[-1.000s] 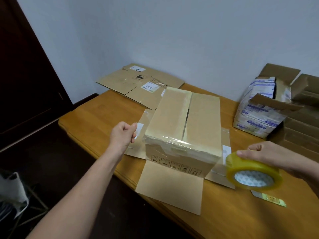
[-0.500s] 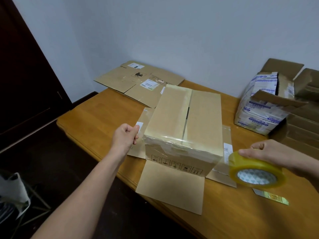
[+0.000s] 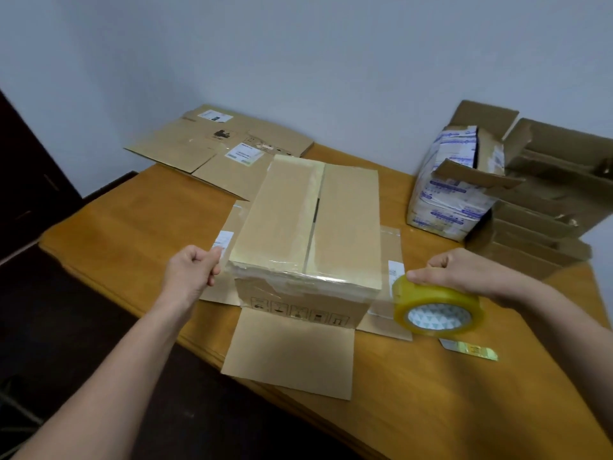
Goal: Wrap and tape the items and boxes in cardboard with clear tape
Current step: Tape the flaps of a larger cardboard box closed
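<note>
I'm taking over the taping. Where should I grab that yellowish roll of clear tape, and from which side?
Grip the yellowish roll of clear tape by its outer band, from above and the right, as the right hand does. Its hollow core faces the camera, and its pulled strip runs left onto the brown cardboard box, so keep that side free.

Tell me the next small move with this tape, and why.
Probably carry the tape roll around the box's right corner and press the strip down. The left hand pinches the strip's free end beside the box's left side, the right hand holds the roll off its right side, and the strip spans the front top edge between them.
</note>
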